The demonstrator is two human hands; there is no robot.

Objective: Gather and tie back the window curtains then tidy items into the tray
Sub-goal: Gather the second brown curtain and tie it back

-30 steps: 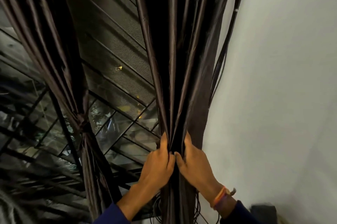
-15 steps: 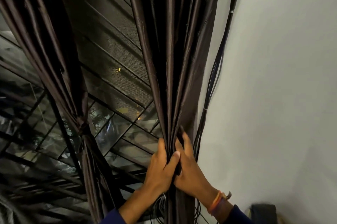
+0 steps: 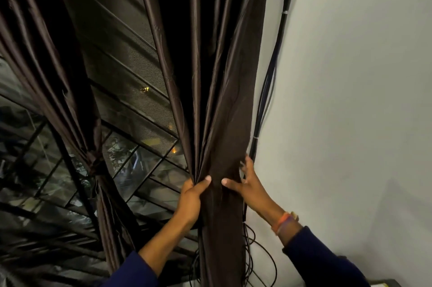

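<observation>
Two blue sleeves (image 3: 134, 272) enter from the bottom edge, both cut off there. The left hand (image 3: 190, 200) grasps the right curtain (image 3: 219, 123), thumb across the front of the folds, its other fingers hidden behind the cloth. The right hand (image 3: 249, 185) holds the same curtain's outer edge, thumb pressed on the front, fingers (image 3: 247, 162) curled round the edge; a band (image 3: 282, 222) sits on its wrist. Cables (image 3: 268, 90) run up the wall (image 3: 350, 99) just right of those fingers and loop below them, partly hidden by the cloth. Well left of the hands hangs the left curtain (image 3: 70, 99), already tied at a knot (image 3: 94, 164). Beyond is a dark grilled window (image 3: 131, 104), its glass murky. No tray shows.
</observation>
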